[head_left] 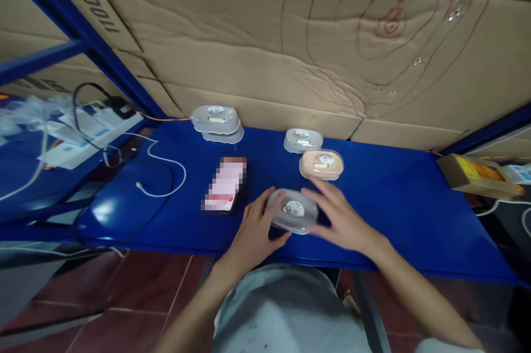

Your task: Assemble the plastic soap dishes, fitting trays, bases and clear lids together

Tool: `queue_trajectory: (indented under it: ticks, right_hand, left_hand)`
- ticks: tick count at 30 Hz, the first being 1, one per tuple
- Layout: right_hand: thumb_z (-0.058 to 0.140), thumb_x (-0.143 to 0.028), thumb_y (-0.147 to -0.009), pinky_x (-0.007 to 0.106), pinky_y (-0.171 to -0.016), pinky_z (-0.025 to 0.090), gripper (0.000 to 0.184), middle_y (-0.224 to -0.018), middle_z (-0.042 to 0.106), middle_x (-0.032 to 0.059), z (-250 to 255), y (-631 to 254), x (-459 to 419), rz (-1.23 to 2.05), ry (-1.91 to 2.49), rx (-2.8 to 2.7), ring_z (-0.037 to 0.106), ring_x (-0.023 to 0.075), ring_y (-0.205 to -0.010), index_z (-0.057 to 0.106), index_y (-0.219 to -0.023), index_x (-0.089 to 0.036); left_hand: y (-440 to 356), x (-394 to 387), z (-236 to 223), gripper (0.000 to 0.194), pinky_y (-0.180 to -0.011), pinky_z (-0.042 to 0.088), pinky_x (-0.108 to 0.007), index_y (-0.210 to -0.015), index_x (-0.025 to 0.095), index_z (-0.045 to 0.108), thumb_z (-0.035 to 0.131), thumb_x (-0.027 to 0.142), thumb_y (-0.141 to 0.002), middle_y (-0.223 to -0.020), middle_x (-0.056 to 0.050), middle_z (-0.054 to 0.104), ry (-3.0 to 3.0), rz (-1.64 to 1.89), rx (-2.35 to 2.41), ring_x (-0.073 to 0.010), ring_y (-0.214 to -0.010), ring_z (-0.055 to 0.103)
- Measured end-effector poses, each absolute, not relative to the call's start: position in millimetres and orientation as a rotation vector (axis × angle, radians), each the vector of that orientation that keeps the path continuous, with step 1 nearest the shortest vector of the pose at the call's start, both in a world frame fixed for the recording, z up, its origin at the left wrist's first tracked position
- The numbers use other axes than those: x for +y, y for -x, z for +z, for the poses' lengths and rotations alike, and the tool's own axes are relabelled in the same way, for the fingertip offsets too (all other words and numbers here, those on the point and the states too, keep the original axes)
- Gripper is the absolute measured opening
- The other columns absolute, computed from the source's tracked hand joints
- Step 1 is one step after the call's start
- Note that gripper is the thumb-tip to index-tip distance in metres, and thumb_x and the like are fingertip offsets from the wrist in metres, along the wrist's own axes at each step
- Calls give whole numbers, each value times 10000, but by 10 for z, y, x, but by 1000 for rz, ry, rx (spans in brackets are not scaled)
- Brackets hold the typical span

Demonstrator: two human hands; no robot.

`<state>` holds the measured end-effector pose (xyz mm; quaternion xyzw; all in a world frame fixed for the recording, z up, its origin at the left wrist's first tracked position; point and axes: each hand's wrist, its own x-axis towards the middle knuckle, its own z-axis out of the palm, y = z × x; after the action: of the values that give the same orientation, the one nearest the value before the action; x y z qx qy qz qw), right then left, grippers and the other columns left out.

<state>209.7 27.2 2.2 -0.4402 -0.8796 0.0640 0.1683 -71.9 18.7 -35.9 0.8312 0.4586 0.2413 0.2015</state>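
A clear, rounded plastic case (292, 212) with a round white label on top is between my hands, near the front edge of the blue table. My left hand (259, 226) grips its left end, the thumb at the near edge and a finger over the top. Around the right end, my right hand (338, 214) holds it with thumb and fingers, slightly blurred. Just beyond my right fingertips sits a similar case with a peach-coloured inside (321, 165). Behind that one stands a grey-white case (302, 141), close against it.
Two stacked clear cases (218, 122) stand at the back left by the cardboard wall (232, 37). A phone (225, 184) with a blurred screen lies left of my hands. A white cable (182, 176) curls on the blue table (394, 214). A cardboard box (477, 176) is at the right end.
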Motion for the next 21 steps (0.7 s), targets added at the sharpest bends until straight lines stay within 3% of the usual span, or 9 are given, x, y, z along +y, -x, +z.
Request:
queue_trajectory:
  ticks: [2,6,13,17,21]
  right_hand:
    - [731,-609,-969,639,-1284,416,853,-1792,317,200,23,-1882,96,291,1151,-2574,351,375,-1654,409,-1664,-232]
    - [723,-560,-994,606,-1237,492,688,-1672,528,185,-36,-1775,24,403,1069,-2511,503,350,-1564,538,-1565,-225]
    - [689,-487,-1033,540,-1194,545,593,-1602,609,154,-76,-1925,462,566,1100,-2362,597,301,-1486,548,-1562,-260]
    - [691,-545,-1021,606,-1237,479,598,-1621,584,180,-209,-1808,765,411,1246,-2427,549,359,-1522,603,-1505,-206]
    - [550,-498,-1104,682,-1339,267,627,-1755,414,156,-158,-1660,788,342,1281,-2541,326,348,-1668,423,-1661,-241]
  left_hand:
    - [727,141,-365,1005,-1198,467,-607,-1694,356,263,860,323,-887,-1613,-171,484,-2261,663,1261,-392,-1504,506]
    - [779,108,-406,1026,-1215,473,-615,-1691,353,258,879,426,-878,-1639,-179,460,-2174,664,1130,-393,-1513,499]
    - [965,-1,-468,1133,-1162,532,-631,-1702,321,220,922,442,-821,-1635,-193,532,-2101,683,1148,-412,-1484,556]
    - [1139,-174,-416,1009,-1172,524,-634,-1678,321,273,873,346,-867,-1644,-181,530,-2128,638,1124,-395,-1501,546]
    - [1218,-232,-418,837,-1195,495,-642,-1621,309,338,774,203,-914,-1697,-191,453,-2168,654,1050,-369,-1546,495]
